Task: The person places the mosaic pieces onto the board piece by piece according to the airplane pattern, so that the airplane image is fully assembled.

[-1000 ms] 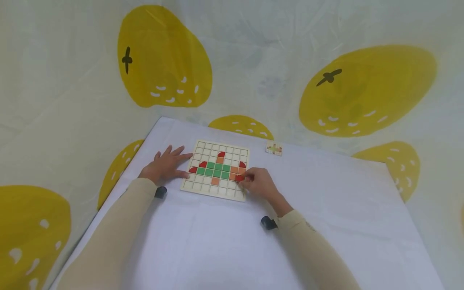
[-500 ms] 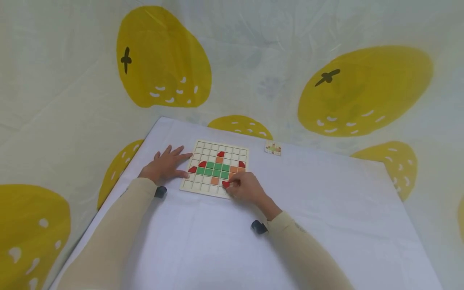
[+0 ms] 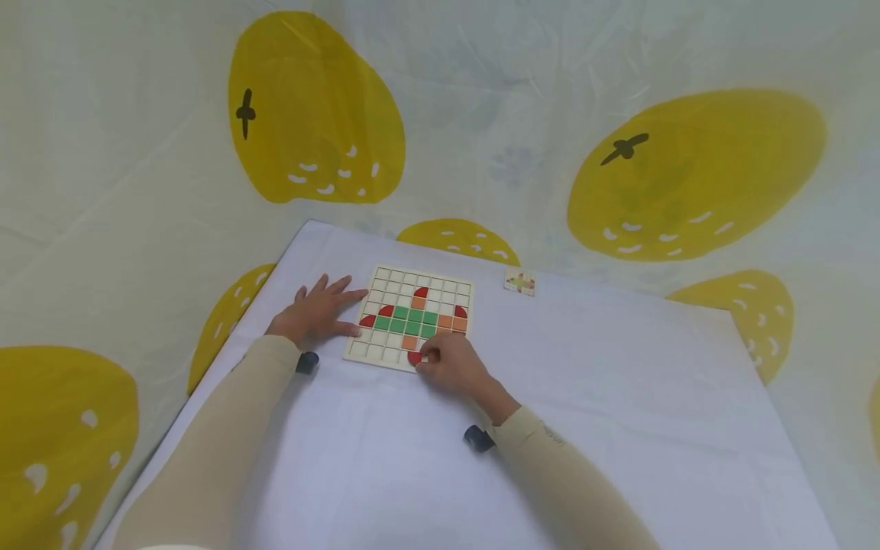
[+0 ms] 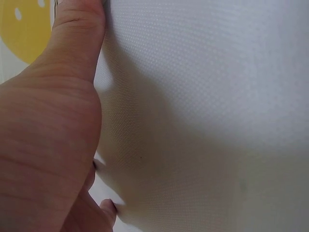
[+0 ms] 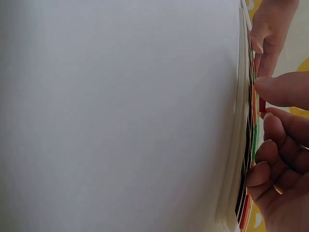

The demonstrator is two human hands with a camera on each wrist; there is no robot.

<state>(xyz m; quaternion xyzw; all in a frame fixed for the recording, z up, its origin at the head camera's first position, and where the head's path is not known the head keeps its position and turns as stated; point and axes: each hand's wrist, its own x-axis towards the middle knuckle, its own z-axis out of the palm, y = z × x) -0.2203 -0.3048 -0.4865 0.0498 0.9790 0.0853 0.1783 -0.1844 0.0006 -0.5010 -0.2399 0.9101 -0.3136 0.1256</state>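
A square wooden grid board lies on the white-covered table. Green squares form a block across its middle, flanked by orange squares and red quarter-round tiles. My left hand rests flat with fingers spread, its index finger and thumb at the board's left edge. Over the board's near edge, my right hand pinches a red tile between thumb and finger. In the right wrist view that red tile appears edge-on. The right hand covers the board's near right corner.
A small pattern card with a similar coloured figure lies beyond the board, to its right, near the table's far edge. A pale cloth with yellow fruit prints hangs behind the table.
My right hand has carried the red tile leftward and nearer along the board, from the orange squares at the right to the near row. The left hand has stayed in place.
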